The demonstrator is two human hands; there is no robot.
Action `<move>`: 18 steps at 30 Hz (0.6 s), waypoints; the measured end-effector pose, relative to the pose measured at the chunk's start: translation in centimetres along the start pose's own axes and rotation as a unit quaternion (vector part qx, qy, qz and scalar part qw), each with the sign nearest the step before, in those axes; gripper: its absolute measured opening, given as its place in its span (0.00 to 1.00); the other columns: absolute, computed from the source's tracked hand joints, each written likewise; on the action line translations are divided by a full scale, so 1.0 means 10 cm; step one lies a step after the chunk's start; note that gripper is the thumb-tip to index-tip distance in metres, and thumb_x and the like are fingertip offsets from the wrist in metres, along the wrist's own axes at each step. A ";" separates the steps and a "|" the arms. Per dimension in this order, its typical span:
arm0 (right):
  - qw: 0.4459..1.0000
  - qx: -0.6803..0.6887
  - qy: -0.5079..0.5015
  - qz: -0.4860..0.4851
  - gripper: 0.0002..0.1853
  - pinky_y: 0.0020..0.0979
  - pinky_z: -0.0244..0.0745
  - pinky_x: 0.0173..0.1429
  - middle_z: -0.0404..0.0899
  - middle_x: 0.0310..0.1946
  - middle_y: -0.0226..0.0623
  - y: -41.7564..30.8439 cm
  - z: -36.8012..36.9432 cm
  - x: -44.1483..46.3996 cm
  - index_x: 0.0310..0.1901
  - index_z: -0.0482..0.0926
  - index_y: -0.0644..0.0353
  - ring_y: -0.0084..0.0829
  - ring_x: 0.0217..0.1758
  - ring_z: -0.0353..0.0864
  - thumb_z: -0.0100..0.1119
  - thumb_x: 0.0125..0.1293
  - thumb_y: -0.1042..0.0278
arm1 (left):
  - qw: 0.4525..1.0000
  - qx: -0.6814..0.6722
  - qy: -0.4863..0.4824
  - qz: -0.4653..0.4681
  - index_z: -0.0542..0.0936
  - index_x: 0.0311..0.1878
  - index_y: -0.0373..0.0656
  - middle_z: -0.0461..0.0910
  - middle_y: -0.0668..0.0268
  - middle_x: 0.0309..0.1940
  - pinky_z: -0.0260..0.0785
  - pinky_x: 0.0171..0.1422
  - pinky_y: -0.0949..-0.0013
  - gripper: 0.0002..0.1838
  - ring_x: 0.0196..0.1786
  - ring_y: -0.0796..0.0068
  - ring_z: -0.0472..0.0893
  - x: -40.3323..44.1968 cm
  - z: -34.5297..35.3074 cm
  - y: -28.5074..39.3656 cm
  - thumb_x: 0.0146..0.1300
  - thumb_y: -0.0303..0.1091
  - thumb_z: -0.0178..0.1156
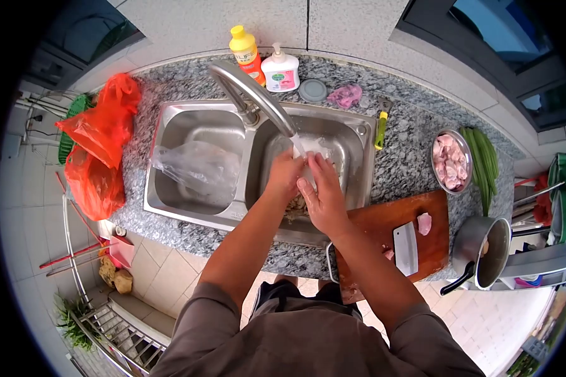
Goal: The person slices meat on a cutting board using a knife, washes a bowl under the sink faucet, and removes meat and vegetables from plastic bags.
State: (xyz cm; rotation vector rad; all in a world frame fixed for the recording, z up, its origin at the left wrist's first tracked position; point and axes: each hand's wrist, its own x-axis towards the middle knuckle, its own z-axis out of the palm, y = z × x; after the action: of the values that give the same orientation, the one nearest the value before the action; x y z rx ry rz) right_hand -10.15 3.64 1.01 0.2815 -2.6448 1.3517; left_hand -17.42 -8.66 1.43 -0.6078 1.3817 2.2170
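Both hands are in the right basin of the steel double sink, under water running from the curved faucet. My left hand is close to the stream, its fingertips turned in and partly hidden. Beside it my right hand has its fingers stretched out and the thumb apart, palm facing the left. I cannot make out anything held between them. Some pale brownish bits lie below them in the basin. A clear plastic bag rests in the left basin.
Right of the sink, a cleaver and a piece of meat lie on a wooden cutting board. Beyond are a bowl of meat, green vegetables and a pot. Bottles stand behind; red bags sit left.
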 end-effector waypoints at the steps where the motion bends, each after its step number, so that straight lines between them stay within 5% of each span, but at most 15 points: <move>1: 1.000 -0.008 0.013 0.007 0.33 0.57 0.57 0.80 0.60 0.77 0.60 -0.04 0.05 0.05 0.74 0.68 0.64 0.69 0.78 0.57 0.61 0.75 0.52 | 0.999 -0.024 -0.011 0.031 0.81 0.58 0.35 0.86 0.60 0.48 0.79 0.53 0.65 0.13 0.48 0.69 0.85 -0.01 -0.02 -0.08 0.75 0.29 0.60; 2: 0.999 -0.042 0.027 -0.010 0.30 0.58 0.56 0.80 0.63 0.76 0.55 -0.07 0.08 0.14 0.71 0.71 0.64 0.70 0.78 0.57 0.53 0.79 0.48 | 0.997 -0.047 -0.021 0.061 0.82 0.57 0.35 0.86 0.62 0.48 0.78 0.53 0.67 0.12 0.48 0.71 0.85 -0.02 -0.04 -0.15 0.74 0.28 0.60; 5: 0.997 -0.039 0.042 -0.061 0.36 0.54 0.63 0.77 0.73 0.69 0.57 0.12 0.19 0.54 0.69 0.74 0.65 0.63 0.73 0.69 0.58 0.75 0.40 | 0.993 0.017 -0.003 0.120 0.84 0.55 0.36 0.86 0.67 0.47 0.76 0.53 0.71 0.11 0.47 0.79 0.82 -0.13 -0.08 -0.25 0.74 0.27 0.60; 8: 0.936 0.157 -0.105 0.298 0.41 0.47 0.73 0.69 0.83 0.58 0.50 0.28 0.02 1.02 0.65 0.78 0.64 0.50 0.63 0.81 0.62 0.69 0.31 | 0.983 0.093 -0.044 0.151 0.86 0.53 0.35 0.85 0.73 0.44 0.74 0.52 0.75 0.10 0.46 0.84 0.80 -0.32 -0.14 -0.35 0.73 0.26 0.63; 9: 0.827 0.352 -0.130 0.419 0.42 0.43 0.78 0.62 0.87 0.50 0.42 0.59 0.12 1.08 0.61 0.82 0.60 0.40 0.54 0.86 0.62 0.64 0.24 | 0.978 0.118 -0.057 0.160 0.86 0.52 0.35 0.85 0.75 0.43 0.73 0.51 0.77 0.10 0.46 0.86 0.79 -0.37 -0.16 -0.38 0.73 0.26 0.63; 10: 0.753 0.470 -0.114 0.446 0.41 0.44 0.78 0.61 0.87 0.51 0.41 0.63 0.13 1.02 0.61 0.82 0.59 0.39 0.55 0.86 0.60 0.66 0.24 | 0.975 0.126 -0.045 0.180 0.87 0.53 0.38 0.89 0.70 0.43 0.76 0.52 0.71 0.11 0.43 0.77 0.84 -0.34 -0.21 -0.46 0.69 0.23 0.65; 11: 0.665 0.578 -0.095 0.463 0.40 0.44 0.78 0.60 0.86 0.53 0.39 0.66 0.15 0.94 0.61 0.81 0.58 0.38 0.56 0.85 0.58 0.68 0.24 | 0.928 0.261 -0.056 0.259 0.88 0.53 0.40 0.89 0.70 0.43 0.75 0.54 0.69 0.13 0.43 0.74 0.84 -0.24 -0.33 -0.52 0.66 0.24 0.67; 14: 0.604 0.667 -0.017 0.436 0.41 0.43 0.79 0.59 0.84 0.57 0.38 0.56 0.25 0.66 0.63 0.79 0.58 0.37 0.57 0.84 0.58 0.69 0.25 | 0.720 0.526 -0.036 0.451 0.89 0.51 0.50 0.90 0.66 0.44 0.70 0.62 0.59 0.17 0.44 0.61 0.84 -0.13 -0.51 -0.50 0.57 0.26 0.69; 18: 0.641 0.626 0.062 0.440 0.37 0.42 0.80 0.58 0.82 0.59 0.37 0.50 0.13 0.36 0.66 0.76 0.58 0.36 0.59 0.83 0.59 0.72 0.32 | 0.598 0.626 -0.084 0.493 0.87 0.54 0.52 0.89 0.70 0.52 0.67 0.71 0.57 0.22 0.51 0.67 0.84 -0.26 -0.52 -0.40 0.54 0.24 0.66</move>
State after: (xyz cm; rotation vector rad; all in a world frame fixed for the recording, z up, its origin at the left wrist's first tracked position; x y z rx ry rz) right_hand -14.90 5.11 -2.81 -1.0711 -1.1167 3.0802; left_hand -12.34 -12.13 -1.99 1.0795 2.9600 0.9904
